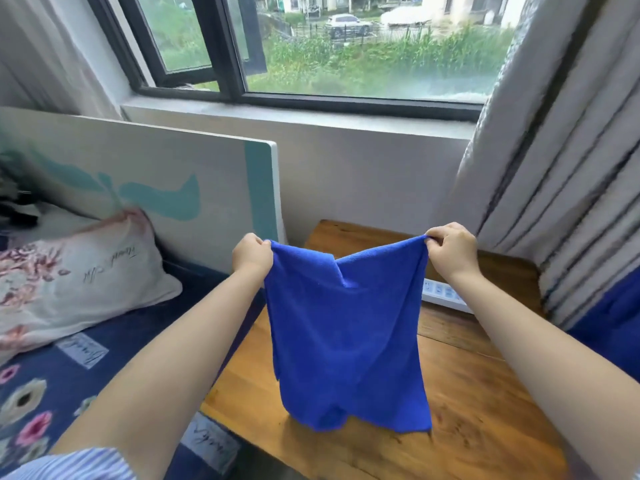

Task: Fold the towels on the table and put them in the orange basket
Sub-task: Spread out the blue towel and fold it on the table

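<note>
- Head view, blue towel [346, 334]: held up over the wooden desk [478, 427], top edge stretched between both hands, likely to square it for a first fold; lower hem hangs near the desktop, contact unclear.
- Left hand [252, 254]: grip pinches the top left corner.
- Right hand [452, 249]: grip pinches the top right corner.
- Orange basket: not in view.
- White power strip [446, 295]: on the desk behind the towel, may crowd the folding space.
- Bed [114, 344] with pillow [72, 271]: left of the desk.
- Curtain [571, 188]: right of the desk.

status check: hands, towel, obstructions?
Left hand and right hand each pinch a top corner. Blue towel hangs over table. Power strip behind it.
</note>
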Motion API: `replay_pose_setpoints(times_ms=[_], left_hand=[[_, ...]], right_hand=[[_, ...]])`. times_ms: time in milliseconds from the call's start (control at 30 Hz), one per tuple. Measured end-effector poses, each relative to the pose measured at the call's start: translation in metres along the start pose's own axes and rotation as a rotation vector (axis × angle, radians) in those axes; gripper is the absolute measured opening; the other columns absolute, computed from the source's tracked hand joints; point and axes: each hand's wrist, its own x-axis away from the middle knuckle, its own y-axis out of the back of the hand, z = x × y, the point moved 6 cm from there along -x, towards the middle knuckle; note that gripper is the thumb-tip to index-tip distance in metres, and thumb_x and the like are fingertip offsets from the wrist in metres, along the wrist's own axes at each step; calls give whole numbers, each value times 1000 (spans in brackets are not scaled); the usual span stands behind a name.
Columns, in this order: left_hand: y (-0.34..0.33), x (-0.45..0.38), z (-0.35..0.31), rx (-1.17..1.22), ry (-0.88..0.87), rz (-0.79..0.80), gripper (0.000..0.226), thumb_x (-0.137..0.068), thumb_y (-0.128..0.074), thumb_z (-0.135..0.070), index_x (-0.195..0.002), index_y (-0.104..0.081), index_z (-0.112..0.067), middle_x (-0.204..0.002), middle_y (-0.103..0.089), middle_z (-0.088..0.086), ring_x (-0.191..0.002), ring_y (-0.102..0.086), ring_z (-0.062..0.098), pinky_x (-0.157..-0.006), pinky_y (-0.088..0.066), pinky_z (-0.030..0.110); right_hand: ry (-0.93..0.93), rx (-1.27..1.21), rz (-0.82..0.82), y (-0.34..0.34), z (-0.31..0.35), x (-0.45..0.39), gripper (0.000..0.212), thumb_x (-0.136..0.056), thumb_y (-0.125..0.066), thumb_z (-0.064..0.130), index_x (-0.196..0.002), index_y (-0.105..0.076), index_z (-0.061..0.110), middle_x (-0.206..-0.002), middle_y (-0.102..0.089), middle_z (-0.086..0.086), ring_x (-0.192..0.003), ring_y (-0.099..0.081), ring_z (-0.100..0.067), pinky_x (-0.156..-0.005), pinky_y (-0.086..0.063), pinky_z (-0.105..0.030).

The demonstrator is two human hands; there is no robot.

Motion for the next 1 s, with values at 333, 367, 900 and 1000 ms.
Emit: replay_pose_setpoints(times_ms=[333, 367, 900, 1000], left_hand=[[3, -83, -112, 180, -198, -175, 34, -96, -39, -20, -63, -33, -21, -86, -49, 2, -81, -43, 20, -69, -31, 23], [7, -88, -118, 189, -218, -189, 30, -96, -40, -20, -67, -37, -19, -87, -49, 1, -80, -43, 19, -69, -30, 22], [-97, -80, 108, -672, -80, 606, 24, -83, -46, -4, -102, -59, 1, -114, -62, 17, -102, -60, 32, -73, -46, 30], [-113, -61, 162, -848, -116, 802, 26, -85, -44, -6, -106, -58, 0, -112, -62, 14, -104, -61, 31, -79, -49, 31]], right_hand=[[4, -133, -161, 0, 53, -118, 23, -86, -49, 1, -97, -68, 0, -104, -62, -23, -101, -55, -33, -76, -33, -19], [1, -168, -172, 2, 59, -123, 23, -86, -49, 1, -98, -68, 0, -106, -61, -22, -102, -55, -33, -80, -35, -20], [-446, 386, 609, -143, -64, 95, 27, -78, -52, -3, -99, -69, 4, -111, -61, -18, -105, -57, -30, -80, -40, -25], [-513, 500, 799, -168, -84, 157, 32, -80, -47, -2, -105, -66, 6, -117, -61, -14, -109, -56, -25, -82, -41, -22]])
